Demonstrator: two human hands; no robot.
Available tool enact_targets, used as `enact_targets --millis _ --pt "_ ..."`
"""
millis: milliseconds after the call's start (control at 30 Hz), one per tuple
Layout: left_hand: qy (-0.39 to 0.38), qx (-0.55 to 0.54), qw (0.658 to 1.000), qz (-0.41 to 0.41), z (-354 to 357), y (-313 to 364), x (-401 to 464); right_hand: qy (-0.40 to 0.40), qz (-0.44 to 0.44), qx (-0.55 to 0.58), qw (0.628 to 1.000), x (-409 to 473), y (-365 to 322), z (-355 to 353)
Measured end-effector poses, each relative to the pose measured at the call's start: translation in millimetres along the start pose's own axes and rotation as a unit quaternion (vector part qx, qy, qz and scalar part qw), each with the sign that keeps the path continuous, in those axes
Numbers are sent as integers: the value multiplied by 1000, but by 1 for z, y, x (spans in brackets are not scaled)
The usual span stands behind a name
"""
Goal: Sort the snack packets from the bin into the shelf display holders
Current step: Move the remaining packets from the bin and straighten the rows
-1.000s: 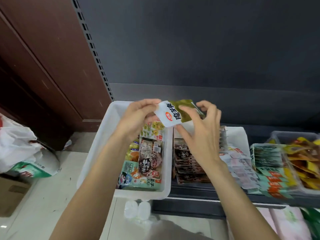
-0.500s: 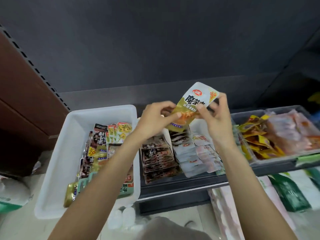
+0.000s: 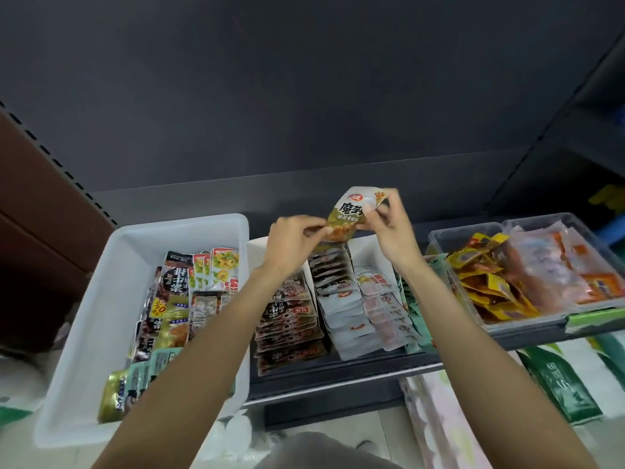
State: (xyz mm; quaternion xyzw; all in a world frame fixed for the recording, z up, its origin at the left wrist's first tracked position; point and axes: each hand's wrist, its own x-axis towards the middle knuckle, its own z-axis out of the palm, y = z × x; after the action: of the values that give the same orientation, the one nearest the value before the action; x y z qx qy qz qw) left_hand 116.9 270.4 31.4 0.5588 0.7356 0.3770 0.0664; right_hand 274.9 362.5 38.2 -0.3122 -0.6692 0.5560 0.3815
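Snack packet (image 3: 351, 214) tilted, white top up-right, left hand (image 3: 294, 242) pinching bottom, right hand (image 3: 392, 228) pinching top corner

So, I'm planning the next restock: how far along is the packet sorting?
Partly done. The shelf holders already hold rows of packets. In hand: both the left hand and right hand pinch one packet above the rows. Left: the white bin still holds many packets.

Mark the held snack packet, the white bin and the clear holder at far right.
held snack packet (image 3: 350, 214), head view, printed front face.
white bin (image 3: 101, 299), head view, bare left wall.
clear holder (image 3: 439, 239), head view, left rim.
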Motion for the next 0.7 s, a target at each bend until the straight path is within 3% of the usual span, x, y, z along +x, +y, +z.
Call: enact_targets --millis 133,233,400,500,633,700 --pt "-47 -25 998 -44 -1 1 -7 5 -7 -31 999 13 -3 -4" --pt "-91 105 988 -72 0 -8 -21 34 28 -30 999 23 1 -8" --pt "-83 153 984 36 10 -15 -43 3 37 -23 999 30 4 -5" --pt "-76 153 984 50 9 -21 -42 -17 30 9 999 30 0 0" --pt "-86 144 984 56 7 -21 -38 -112 24 -91 989 28 9 6" --pt "-89 144 984 50 7 -21 -36 -176 1 -213 961 23 21 9"
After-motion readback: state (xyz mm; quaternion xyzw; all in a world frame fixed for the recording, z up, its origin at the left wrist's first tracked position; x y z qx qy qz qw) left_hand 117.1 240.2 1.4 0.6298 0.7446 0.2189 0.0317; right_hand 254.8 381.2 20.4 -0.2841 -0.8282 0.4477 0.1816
